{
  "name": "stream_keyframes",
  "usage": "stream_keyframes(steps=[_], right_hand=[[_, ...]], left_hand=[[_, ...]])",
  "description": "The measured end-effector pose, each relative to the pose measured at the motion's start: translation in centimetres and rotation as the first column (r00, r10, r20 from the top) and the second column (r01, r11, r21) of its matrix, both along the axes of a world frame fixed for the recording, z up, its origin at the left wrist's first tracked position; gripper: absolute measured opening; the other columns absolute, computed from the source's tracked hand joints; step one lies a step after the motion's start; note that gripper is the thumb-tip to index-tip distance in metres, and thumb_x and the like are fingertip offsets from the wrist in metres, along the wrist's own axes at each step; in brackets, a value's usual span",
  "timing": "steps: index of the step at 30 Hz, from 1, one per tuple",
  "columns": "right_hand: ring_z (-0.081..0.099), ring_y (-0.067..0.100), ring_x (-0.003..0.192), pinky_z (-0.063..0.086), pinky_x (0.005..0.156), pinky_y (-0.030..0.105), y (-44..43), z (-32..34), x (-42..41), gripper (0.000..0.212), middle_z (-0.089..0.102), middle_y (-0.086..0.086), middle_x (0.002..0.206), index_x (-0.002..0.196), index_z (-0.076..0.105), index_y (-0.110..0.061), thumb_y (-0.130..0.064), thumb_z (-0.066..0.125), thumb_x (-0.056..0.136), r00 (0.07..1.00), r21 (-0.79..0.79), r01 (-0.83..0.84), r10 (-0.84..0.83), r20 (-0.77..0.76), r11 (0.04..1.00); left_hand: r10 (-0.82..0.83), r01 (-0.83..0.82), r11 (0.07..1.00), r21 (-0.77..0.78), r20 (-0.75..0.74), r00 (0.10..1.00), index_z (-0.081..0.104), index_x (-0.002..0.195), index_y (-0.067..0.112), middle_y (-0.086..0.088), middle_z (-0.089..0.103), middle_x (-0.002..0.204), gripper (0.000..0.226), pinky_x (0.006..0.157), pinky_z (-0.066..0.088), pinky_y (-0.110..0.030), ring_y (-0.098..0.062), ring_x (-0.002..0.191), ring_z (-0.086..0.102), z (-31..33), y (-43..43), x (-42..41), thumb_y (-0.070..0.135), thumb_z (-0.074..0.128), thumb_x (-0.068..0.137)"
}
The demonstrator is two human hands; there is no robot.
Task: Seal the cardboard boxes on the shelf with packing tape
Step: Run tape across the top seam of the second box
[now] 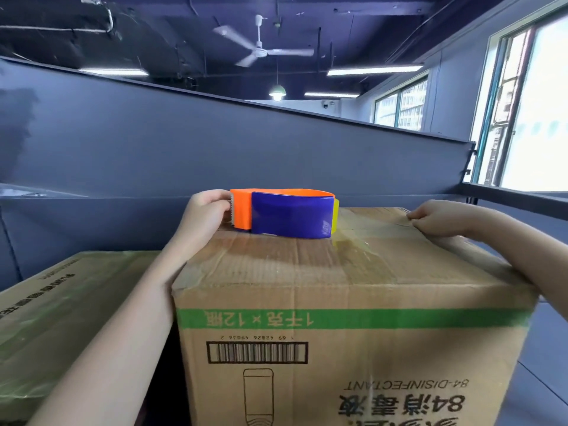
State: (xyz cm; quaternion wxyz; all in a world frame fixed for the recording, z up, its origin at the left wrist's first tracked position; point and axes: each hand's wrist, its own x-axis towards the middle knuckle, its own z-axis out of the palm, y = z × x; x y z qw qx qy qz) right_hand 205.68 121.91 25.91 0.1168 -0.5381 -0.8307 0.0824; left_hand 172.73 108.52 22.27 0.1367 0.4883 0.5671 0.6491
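A large cardboard box (353, 302) with a green stripe, a barcode and upside-down print stands right in front of me. An orange and blue tape dispenser (282, 215) with a yellow roll lies on its top, near the far left corner. My left hand (206, 212) grips the dispenser's orange end by the toothed blade. Clear tape (356, 241) shines across the box top from the dispenser toward the right. My right hand (436, 218) rests on the far right edge of the top, fingers curled, seeming to pinch the tape end against the cardboard.
A second cardboard box (61, 309), lower and covered in glossy tape, stands to the left, touching my left forearm. A grey partition wall (215, 149) runs behind both boxes. Windows (528, 112) fill the right side. A ceiling fan (261, 50) hangs overhead.
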Motion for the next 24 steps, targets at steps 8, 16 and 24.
stream_keyframes(steps=[8, 16, 24], right_hand=[[0.052, 0.024, 0.116, 0.035, 0.097, 0.028, -1.5, -0.2, -1.9, 0.035, 0.057, 0.009, 0.13, 0.124, 0.057, -0.001, -0.016, 0.038, 0.098, 0.997, 0.059, -0.069, 0.067, 0.031, 0.996], [0.055, 0.028, 0.088, 0.041, 0.067, 0.028, -1.1, 0.0, -3.7, 0.022, 0.062, 0.016, 0.104, 0.096, 0.059, 0.005, -0.001, 0.038, 0.091, 0.953, 0.104, -0.046, 0.013, 0.301, 0.994], [0.048, 0.028, 0.072, 0.039, 0.061, 0.025, -2.2, 0.5, -5.8, 0.027, 0.064, 0.022, 0.103, 0.102, 0.063, 0.003, -0.004, 0.042, 0.087, 0.938, 0.221, -0.054, -0.027, 0.345, 0.974]], left_hand=[[-0.021, 0.019, 0.999, 0.033, 0.061, 0.998, 0.074, 0.063, 0.022, 0.002, 0.071, 0.068, 0.055, 0.076, 0.05, -0.034, -0.025, 0.079, 0.064, -0.1, -1.0, -3.1, -0.011, 0.033, 0.079], [0.006, -0.007, 1.0, 0.012, 0.06, 0.998, 0.073, 0.063, 0.021, 0.002, 0.07, 0.068, 0.048, 0.083, 0.048, -0.036, -0.022, 0.078, 0.063, -0.1, -1.5, -3.0, -0.006, 0.039, 0.083], [0.016, -0.017, 1.0, 0.02, 0.057, 0.998, 0.069, 0.072, 0.016, -0.004, 0.067, 0.068, 0.041, 0.078, 0.049, -0.034, -0.021, 0.073, 0.062, -0.2, -2.3, -2.9, -0.006, 0.037, 0.084]])
